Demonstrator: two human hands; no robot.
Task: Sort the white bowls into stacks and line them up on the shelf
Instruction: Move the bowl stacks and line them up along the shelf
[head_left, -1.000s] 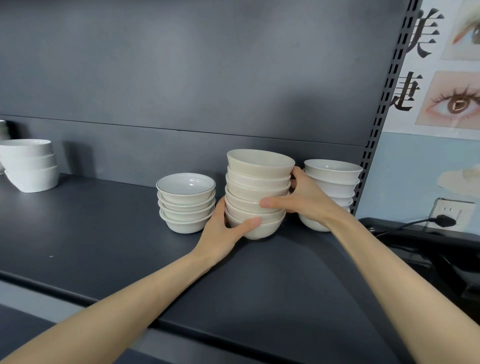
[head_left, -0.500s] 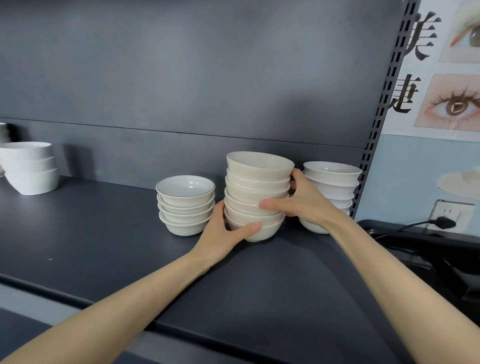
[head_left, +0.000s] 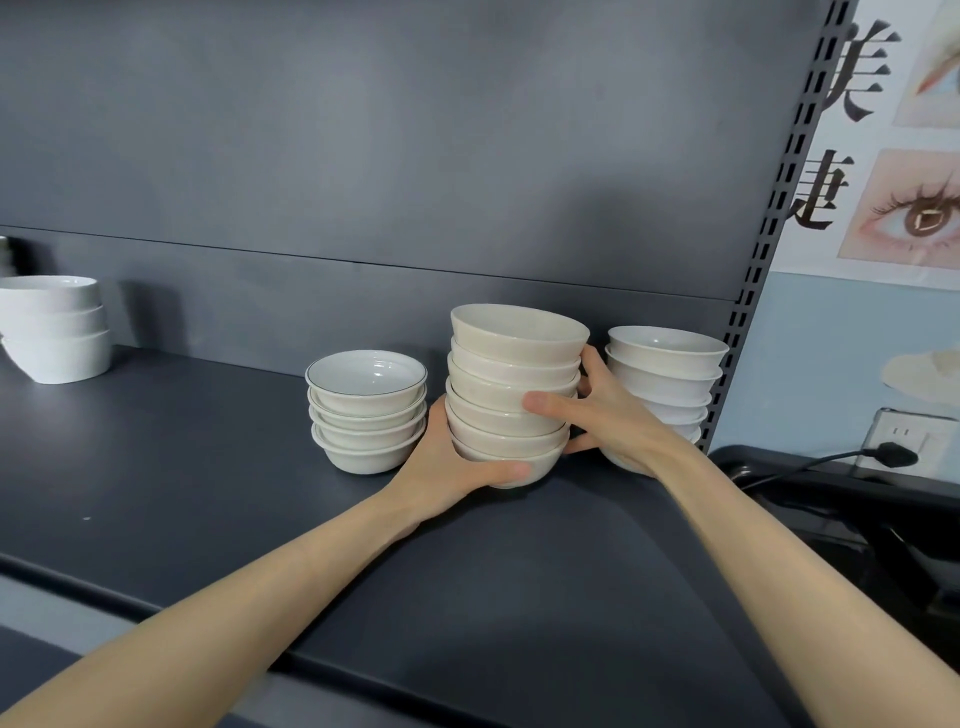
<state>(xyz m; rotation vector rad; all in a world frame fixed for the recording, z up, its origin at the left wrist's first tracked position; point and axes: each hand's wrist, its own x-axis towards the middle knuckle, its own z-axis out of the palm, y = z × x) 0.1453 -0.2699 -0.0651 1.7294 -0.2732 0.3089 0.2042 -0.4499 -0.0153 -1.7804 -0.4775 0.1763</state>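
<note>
A tall stack of cream bowls (head_left: 511, 364) stands on the dark shelf (head_left: 208, 483) near its back wall. My left hand (head_left: 457, 467) grips the stack at its base, thumb across the lowest bowl. My right hand (head_left: 608, 415) grips the stack's right side, thumb on its front at mid-height. To the left sits a lower stack of white bowls with a thin dark rim (head_left: 368, 410). To the right, partly hidden by my right hand, stands another white bowl stack (head_left: 667, 369). A stack of three larger white bowls (head_left: 54, 327) stands at the far left.
A slotted metal upright (head_left: 769, 234) bounds the shelf on the right. Beyond it are a wall poster (head_left: 883, 140), a socket with a black plug (head_left: 893, 454) and a dark object below. The shelf's front edge runs across the lower left.
The cream stack has shifted very slightly away from me along the shelf with both hands still holding it. The other stacks have not moved.
</note>
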